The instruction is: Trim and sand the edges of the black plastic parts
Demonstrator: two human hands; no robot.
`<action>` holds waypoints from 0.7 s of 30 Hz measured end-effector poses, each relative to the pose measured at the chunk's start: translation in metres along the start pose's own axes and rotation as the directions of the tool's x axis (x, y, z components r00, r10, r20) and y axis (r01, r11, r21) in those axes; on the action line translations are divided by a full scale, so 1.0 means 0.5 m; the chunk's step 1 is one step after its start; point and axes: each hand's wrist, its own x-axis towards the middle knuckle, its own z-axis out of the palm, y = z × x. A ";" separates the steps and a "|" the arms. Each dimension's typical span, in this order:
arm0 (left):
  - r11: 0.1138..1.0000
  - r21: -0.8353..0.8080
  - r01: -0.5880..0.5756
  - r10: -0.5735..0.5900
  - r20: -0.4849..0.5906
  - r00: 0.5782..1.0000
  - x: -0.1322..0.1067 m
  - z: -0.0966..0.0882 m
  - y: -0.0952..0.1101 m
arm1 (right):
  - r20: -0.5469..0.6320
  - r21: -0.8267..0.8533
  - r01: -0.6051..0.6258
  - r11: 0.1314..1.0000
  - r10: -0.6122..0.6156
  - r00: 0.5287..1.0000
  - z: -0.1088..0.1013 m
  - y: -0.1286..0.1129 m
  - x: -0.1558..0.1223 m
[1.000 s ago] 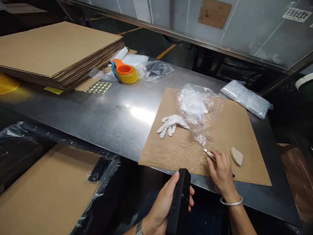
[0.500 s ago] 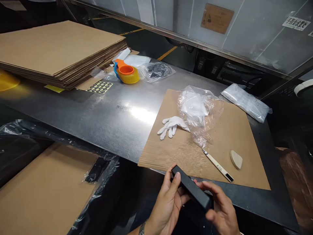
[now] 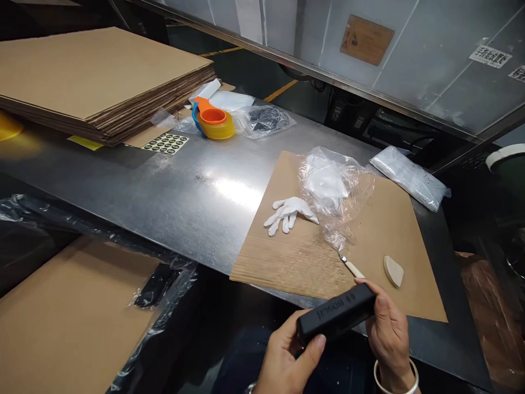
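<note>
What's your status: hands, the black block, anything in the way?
Left hand and right hand both grip the black block, one at each end. Block tilted, right end higher. Thin blade tool lies on the cardboard sheet just beyond it.

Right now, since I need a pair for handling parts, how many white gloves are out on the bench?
1. One white glove lies on the cardboard sheet, beside the crumpled clear bag; white material inside that bag may be more gloves, hidden.
</note>
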 end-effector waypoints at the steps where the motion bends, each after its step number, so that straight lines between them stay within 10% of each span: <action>1: 0.999 0.034 -0.026 0.026 0.003 1.000 0.000 -0.002 0.000 | 0.019 0.011 -0.007 1.000 0.007 1.000 0.001 0.002 0.002; 21: 0.901 0.209 -0.380 0.353 0.158 0.922 0.014 -0.041 0.001 | 0.141 0.125 -0.047 0.991 0.029 0.990 0.014 0.024 0.031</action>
